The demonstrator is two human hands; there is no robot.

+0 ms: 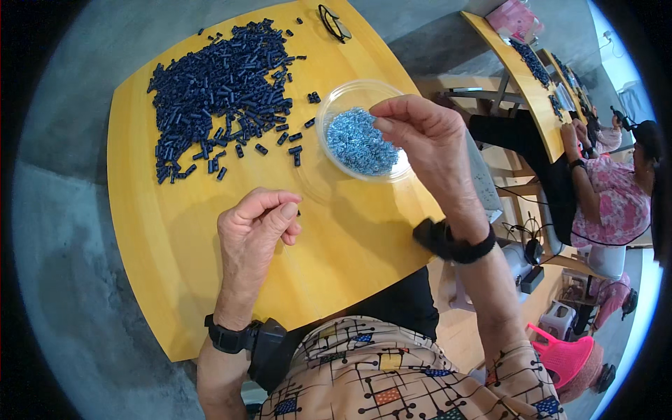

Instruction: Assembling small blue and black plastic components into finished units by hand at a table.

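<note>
My left hand (259, 222) is closed in a pinch above the yellow table, in front of my body. A small dark piece (299, 213) peeks out at its fingertips; most of it is hidden. Thumb and forefinger of my right hand (427, 133) are pressed together over the right side of a round clear plastic bowl (332, 93). Whatever they hold is too small to make out. In the bowl lies a heap of tiny shiny blue metal pieces (360, 143), perhaps screws. A big pile of short dark blue cylindrical pieces (217, 91) covers the table's far left.
Several loose dark pieces (296, 154) lie between the pile and the bowl. Eyeglasses (334, 24) rest at the far edge of the yellow table (182, 252). To the right, another person (609, 189) sits at a table (521, 84) with similar dark pieces. Stools and cables stand below.
</note>
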